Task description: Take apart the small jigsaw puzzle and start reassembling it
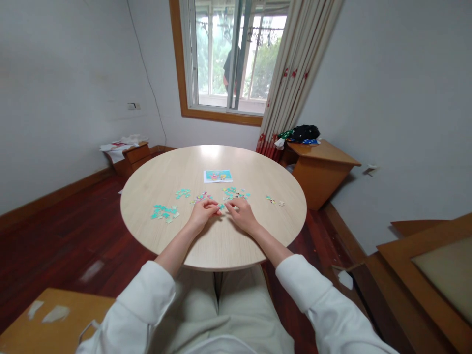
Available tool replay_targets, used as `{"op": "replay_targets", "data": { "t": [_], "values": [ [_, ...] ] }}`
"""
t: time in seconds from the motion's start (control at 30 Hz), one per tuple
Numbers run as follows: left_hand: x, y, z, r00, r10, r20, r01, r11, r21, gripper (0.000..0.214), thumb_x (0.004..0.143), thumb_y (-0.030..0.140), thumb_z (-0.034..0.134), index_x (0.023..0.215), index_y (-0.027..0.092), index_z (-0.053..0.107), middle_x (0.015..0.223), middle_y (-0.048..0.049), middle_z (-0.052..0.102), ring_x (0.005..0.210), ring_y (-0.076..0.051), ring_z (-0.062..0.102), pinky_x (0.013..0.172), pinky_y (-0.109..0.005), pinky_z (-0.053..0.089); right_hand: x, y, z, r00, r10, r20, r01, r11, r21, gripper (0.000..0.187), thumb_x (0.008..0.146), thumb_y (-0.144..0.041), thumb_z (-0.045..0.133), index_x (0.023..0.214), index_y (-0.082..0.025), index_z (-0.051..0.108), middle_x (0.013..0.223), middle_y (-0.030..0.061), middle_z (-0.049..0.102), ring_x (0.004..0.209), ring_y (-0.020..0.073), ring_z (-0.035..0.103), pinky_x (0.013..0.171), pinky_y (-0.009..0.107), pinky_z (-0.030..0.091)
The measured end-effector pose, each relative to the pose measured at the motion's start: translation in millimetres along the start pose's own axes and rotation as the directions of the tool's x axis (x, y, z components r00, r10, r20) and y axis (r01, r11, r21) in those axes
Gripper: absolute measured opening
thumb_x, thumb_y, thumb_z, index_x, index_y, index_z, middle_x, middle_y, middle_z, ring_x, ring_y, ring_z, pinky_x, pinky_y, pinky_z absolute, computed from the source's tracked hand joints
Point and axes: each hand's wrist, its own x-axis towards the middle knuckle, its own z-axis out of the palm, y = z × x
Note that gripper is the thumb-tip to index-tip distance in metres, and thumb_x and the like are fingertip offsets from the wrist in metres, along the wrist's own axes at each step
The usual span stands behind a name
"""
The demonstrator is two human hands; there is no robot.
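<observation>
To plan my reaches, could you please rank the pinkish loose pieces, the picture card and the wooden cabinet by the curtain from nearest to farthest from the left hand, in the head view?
1. pinkish pieces: just beyond the left hand.
2. picture card: farther ahead, slightly right.
3. wooden cabinet: far right, well past both.

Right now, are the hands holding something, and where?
Left hand and right hand meet at a teal puzzle piece on the table; whether pinched or just touched cannot be told.
</observation>
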Motion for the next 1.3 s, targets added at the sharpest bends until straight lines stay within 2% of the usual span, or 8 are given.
{"op": "replay_targets", "data": {
  "t": [0.17,0.33,0.63,0.77,0.93,1.03,1.2,1.3],
  "values": [
    [0.4,-0.9,-0.3,1.000,-0.005,0.022,0.004,1.000,0.009,0.041,0.045,0.033,0.084,0.069,0.014,0.057,0.053,0.0001,0.064,0.050,-0.013,0.061,0.058,-0.029,0.053,-1.2,-10.7,5.1,0.999,0.038,0.035,-0.041,0.996,0.084,0.016,0.081,-0.031,0.055,0.073,-0.021,0.064,0.074,0.0030,0.066,0.073,0.0167,0.057,0.075,0.029,0.041],
    [-1.3,1.0,0.8,1.000,-0.019,0.007,0.019,1.000,0.013,0.034,0.049,0.027,0.081,0.069,0.013,0.057,0.053,0.0002,0.062,0.050,-0.012,0.060,0.054,-0.025,0.051,5.2,7.9,1.2,0.975,0.216,-0.056,-0.206,0.967,0.151,0.021,0.080,-0.035,0.051,0.073,-0.020,0.064,0.075,0.0029,0.067,0.073,0.0167,0.059,0.069,0.027,0.042],
    [-1.2,3.8,0.6,0.998,-0.024,-0.054,0.024,1.000,0.016,0.028,0.054,0.028,0.076,0.066,0.014,0.055,0.055,0.0021,0.060,0.043,-0.008,0.054,0.045,-0.021,0.044,46.1,83.3,-18.8,0.811,0.525,-0.256,-0.570,0.809,-0.146,0.020,0.077,-0.032,0.054,0.068,-0.019,0.066,0.084,0.0063,0.068,0.082,0.0187,0.058,0.080,0.030,0.042],
    [0.9,2.3,-0.5,0.997,-0.023,-0.068,0.024,1.000,0.010,0.027,0.055,0.028,0.076,0.066,0.013,0.056,0.053,0.0034,0.057,0.040,-0.005,0.050,0.045,-0.019,0.042,60.2,100.5,-12.4,0.730,0.619,-0.292,-0.677,0.715,-0.176,0.017,0.073,-0.034,0.061,0.068,-0.021,0.070,0.084,0.0071,0.067,0.093,0.0241,0.057,0.091,0.040,0.039],
    [1.3,2.5,-1.3,0.997,-0.021,-0.074,0.021,1.000,-0.002,0.027,0.055,0.028,0.076,0.065,0.014,0.055,0.051,0.0042,0.056,0.039,-0.005,0.048,0.044,-0.019,0.042,75.1,112.5,-0.1,0.685,0.655,-0.320,-0.715,0.689,-0.121,0.014,0.070,-0.033,0.066,0.062,-0.022,0.069,0.086,0.0086,0.065,0.097,0.0265,0.053,0.093,0.046,0.036],
    [0.0,3.1,-1.7,0.997,-0.019,-0.076,0.020,1.000,0.004,0.027,0.056,0.029,0.076,0.065,0.014,0.055,0.050,0.0042,0.056,0.039,-0.005,0.048,0.043,-0.019,0.040,83.0,112.9,6.3,0.683,0.661,-0.310,-0.719,0.685,-0.122,0.015,0.071,-0.032,0.066,0.060,-0.022,0.068,0.087,0.0088,0.063,0.098,0.0268,0.051,0.093,0.046,0.035],
    [-1.7,3.1,-1.9,0.996,-0.025,-0.083,0.026,1.000,0.010,0.026,0.055,0.028,0.075,0.064,0.014,0.055,0.051,0.0037,0.057,0.039,-0.005,0.048,0.043,-0.018,0.038,86.3,104.3,9.3,0.762,0.599,-0.246,-0.647,0.683,-0.339,0.013,0.074,-0.028,0.065,0.066,-0.019,0.069,0.101,0.0133,0.058,0.104,0.0297,0.047,0.093,0.048,0.032],
    [-1.6,3.2,-1.7,0.996,-0.021,-0.088,0.022,1.000,0.018,0.026,0.054,0.029,0.075,0.063,0.014,0.055,0.050,0.0037,0.056,0.039,-0.005,0.047,0.042,-0.018,0.037,84.5,97.9,7.2,0.777,0.581,-0.243,-0.626,0.669,-0.401,0.008,0.073,-0.025,0.065,0.074,-0.018,0.069,0.104,0.0141,0.057,0.106,0.0300,0.045,0.093,0.047,0.031]
  ]
}}
